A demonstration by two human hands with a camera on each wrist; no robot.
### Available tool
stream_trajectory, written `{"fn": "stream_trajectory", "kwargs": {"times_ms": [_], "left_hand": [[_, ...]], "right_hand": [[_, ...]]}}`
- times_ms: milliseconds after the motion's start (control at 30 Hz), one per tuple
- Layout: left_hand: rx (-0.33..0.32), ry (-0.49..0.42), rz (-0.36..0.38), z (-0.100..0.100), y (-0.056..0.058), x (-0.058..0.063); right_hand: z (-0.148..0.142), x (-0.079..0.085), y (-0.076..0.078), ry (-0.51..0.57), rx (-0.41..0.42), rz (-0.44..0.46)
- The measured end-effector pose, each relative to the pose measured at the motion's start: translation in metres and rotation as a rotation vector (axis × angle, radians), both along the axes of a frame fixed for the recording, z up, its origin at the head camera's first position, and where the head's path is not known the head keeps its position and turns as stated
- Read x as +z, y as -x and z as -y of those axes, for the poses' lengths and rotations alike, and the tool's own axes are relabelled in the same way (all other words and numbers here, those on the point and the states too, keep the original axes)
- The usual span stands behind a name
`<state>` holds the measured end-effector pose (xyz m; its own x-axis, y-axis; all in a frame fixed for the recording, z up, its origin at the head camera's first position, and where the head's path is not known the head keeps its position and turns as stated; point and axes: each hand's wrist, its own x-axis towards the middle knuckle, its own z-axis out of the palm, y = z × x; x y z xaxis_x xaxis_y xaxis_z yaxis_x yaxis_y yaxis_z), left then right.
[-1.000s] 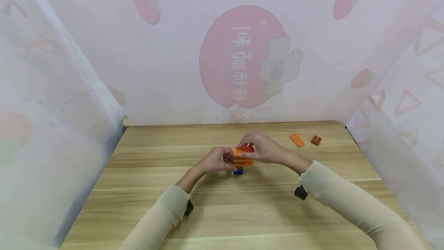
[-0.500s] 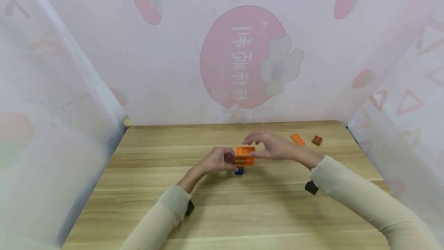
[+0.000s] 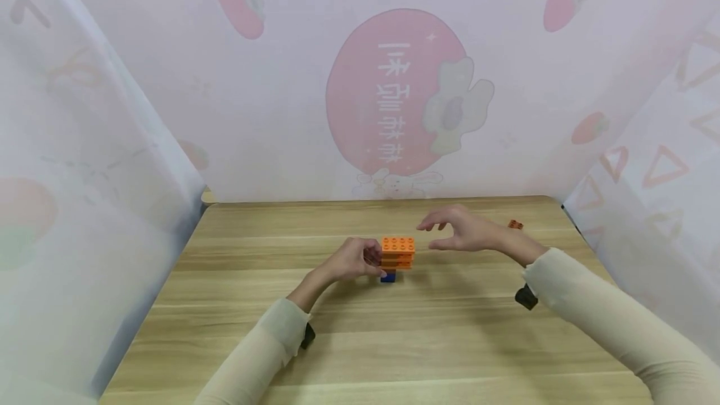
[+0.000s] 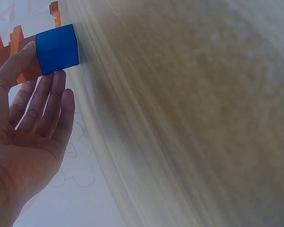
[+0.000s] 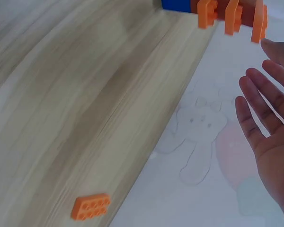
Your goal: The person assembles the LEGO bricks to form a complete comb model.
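A stack of toy building bricks (image 3: 397,245) stands upright on the table. Its base is a blue brick (image 4: 59,49), with brown bricks and several orange plates layered above, studs up on top. My left hand (image 3: 349,260) steadies the stack from the left, thumb on the near side and fingers round the back. To the right of the stack and apart from it, my right hand (image 3: 458,230) hovers with thumb and fingers spread, holding nothing. A loose orange plate (image 5: 91,206) lies on the table in the right wrist view; in the head view the right hand hides it.
A loose brown brick (image 3: 515,224) sits at the back right of the wooden table (image 3: 349,342), partly covered by the right forearm. White printed cloth (image 3: 281,111) rises behind the table and along both sides.
My right hand has let go of the top orange plate and moved right, away from the stack, covering the loose orange plate. The left hand has stayed in place.
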<state>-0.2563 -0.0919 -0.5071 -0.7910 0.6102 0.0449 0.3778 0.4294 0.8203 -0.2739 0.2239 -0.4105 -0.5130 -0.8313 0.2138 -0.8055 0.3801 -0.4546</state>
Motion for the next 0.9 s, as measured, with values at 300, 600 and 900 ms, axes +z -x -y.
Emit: {"fn": "stream_trajectory", "kwargs": {"times_ms": [300, 600, 900], "left_hand": [[-0.002, -0.001, 0.000, 0.000, 0.000, -0.001], [-0.003, 0.009, 0.001, 0.000, -0.001, 0.001], [0.001, 0.020, -0.001, -0.001, -0.002, 0.003]], "right_hand": [[-0.033, -0.003, 0.008, -0.026, -0.068, 0.108], [-0.073, -0.006, 0.020, -0.080, -0.158, 0.174], [-0.107, -0.013, 0.029, -0.082, -0.259, 0.263]]}}
